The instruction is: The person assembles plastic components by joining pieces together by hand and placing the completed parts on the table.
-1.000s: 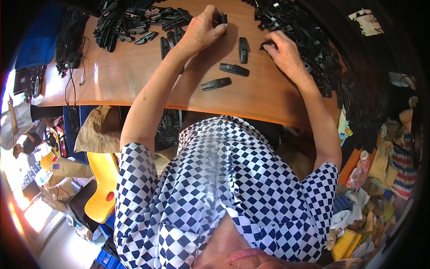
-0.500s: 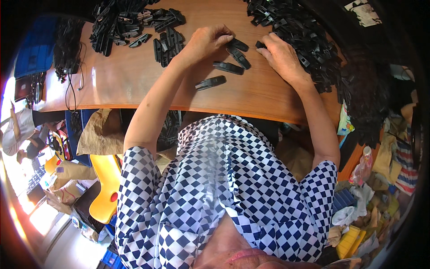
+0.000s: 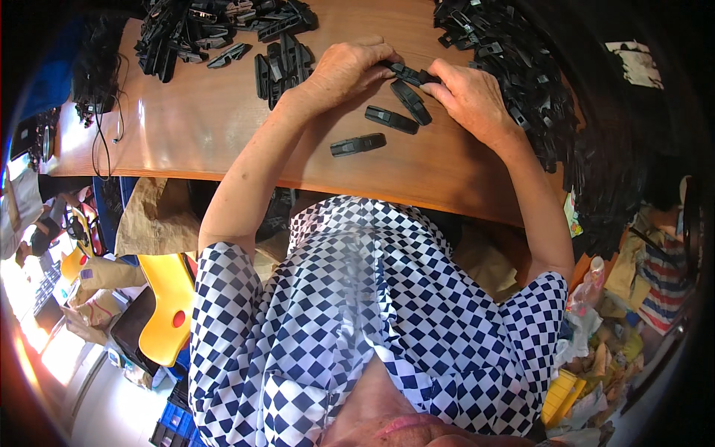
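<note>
My left hand [image 3: 346, 73] and my right hand [image 3: 471, 98] meet above the far middle of the table. Between them is a slim black plastic piece [image 3: 408, 73], its left end pinched by my left fingers and its right end by my right thumb and fingers. Whether it is one part or two pressed together, I cannot tell. Just below lie three similar oblong pieces: a slanted one [image 3: 411, 102], a middle one [image 3: 392, 119] and a lower left one [image 3: 358, 144]. They rest apart from my fingers on the wood.
A loose heap of black parts [image 3: 503, 74] covers the table's right side. Other black parts [image 3: 283, 67] and a bigger pile [image 3: 167, 37] lie left of my left hand. A dark cable [image 3: 100, 141] hangs over the brown table [image 3: 223, 141]. A yellow chair [image 3: 165, 309] stands below left.
My hands have drawn together, and the small black part in my right fingers now meets the piece at my left fingertips. The whole view has shifted slightly.
</note>
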Available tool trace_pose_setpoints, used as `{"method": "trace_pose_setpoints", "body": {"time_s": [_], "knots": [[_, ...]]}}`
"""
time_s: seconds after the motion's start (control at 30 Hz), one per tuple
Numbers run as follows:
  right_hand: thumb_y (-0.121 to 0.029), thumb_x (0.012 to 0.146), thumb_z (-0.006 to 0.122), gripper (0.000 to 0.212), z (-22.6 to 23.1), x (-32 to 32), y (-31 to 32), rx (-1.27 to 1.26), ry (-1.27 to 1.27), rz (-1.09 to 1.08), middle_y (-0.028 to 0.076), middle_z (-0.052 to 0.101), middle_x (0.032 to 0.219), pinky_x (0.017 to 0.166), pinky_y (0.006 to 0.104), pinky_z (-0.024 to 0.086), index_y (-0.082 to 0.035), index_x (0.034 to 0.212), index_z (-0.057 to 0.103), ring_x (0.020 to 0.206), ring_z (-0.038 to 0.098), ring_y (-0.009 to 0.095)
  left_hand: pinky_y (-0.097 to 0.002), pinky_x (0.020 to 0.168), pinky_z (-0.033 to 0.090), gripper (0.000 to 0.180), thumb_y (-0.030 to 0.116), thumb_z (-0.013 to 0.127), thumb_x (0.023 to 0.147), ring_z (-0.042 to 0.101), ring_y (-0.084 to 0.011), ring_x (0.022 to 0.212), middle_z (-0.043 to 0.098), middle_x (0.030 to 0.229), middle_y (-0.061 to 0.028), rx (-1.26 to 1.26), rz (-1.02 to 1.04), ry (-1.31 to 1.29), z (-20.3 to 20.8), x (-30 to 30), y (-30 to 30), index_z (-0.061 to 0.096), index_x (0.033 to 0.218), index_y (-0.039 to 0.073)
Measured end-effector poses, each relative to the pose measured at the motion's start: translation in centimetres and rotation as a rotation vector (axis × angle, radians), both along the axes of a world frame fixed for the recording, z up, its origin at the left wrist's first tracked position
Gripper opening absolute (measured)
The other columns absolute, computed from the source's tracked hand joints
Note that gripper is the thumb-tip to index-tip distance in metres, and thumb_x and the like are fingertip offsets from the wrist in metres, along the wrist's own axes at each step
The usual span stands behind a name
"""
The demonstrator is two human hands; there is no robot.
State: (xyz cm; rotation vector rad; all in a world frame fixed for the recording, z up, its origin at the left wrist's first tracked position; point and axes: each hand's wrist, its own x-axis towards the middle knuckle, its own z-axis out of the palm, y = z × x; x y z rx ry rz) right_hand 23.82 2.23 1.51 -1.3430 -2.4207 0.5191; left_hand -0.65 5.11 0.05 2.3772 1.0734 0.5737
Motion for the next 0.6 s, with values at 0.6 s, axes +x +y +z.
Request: {"method": "trace_pose_setpoints", "body": {"time_s": [0.6], "knots": [[-0.019,0.092,0.068,0.021,1.6,-3.1,-1.4,-0.035,-0.062,-0.065,0.018,0.066,0.078,0.063,0.0491,0.049,-0.003,0.091,0.054,0.074,0.065,0.04,-0.0423,0.078,0.053,0.022,0.018,0.069,0.088,0.067,-0.0341,0.091,0.068,0.099,-0.0096,-0.034,-0.04,-0.029,-0.3,0.1,-0.5,0.067,0.108,0.009]]}}
